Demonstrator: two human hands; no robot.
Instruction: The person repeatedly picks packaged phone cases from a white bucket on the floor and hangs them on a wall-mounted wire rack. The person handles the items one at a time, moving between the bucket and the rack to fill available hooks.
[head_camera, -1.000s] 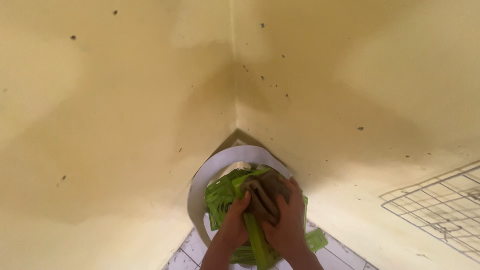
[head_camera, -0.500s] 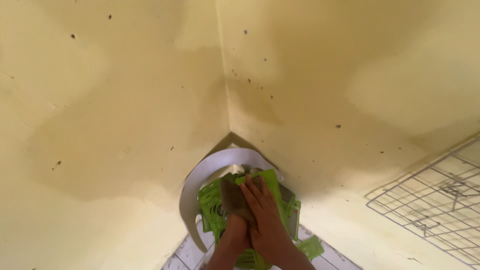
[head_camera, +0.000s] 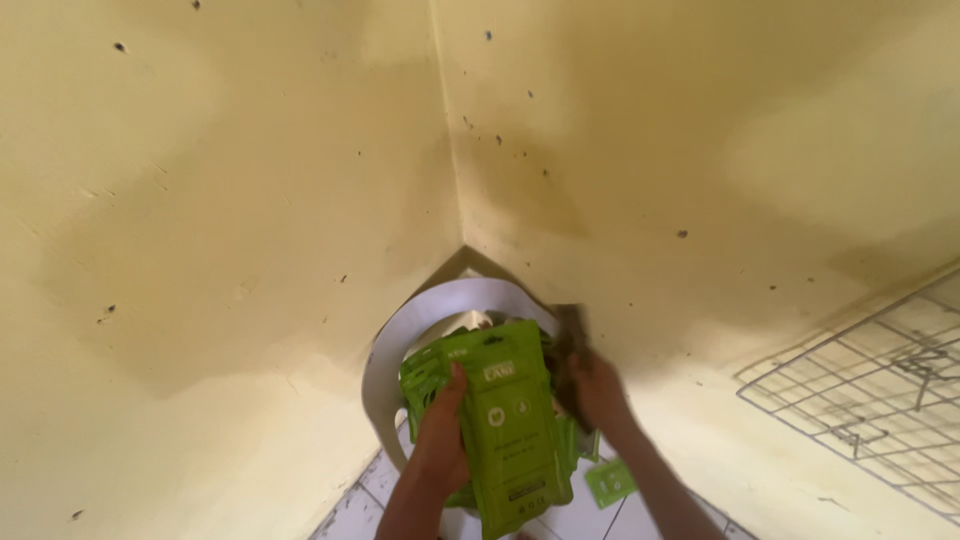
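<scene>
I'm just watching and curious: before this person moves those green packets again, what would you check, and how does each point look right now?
1. Left hand has a hold on the green pouches: ok, its thumb lies across the front pouch.
2. Right hand has a hold on the dark item: cannot tell, that area is blurred.
3. Pouches stay together as one bundle: not ok, a small green packet lies apart on the tiled floor.
4. White round container sits behind the pouches in the corner: ok.
5. Wire grid on the right is apart from both hands: ok.
</scene>
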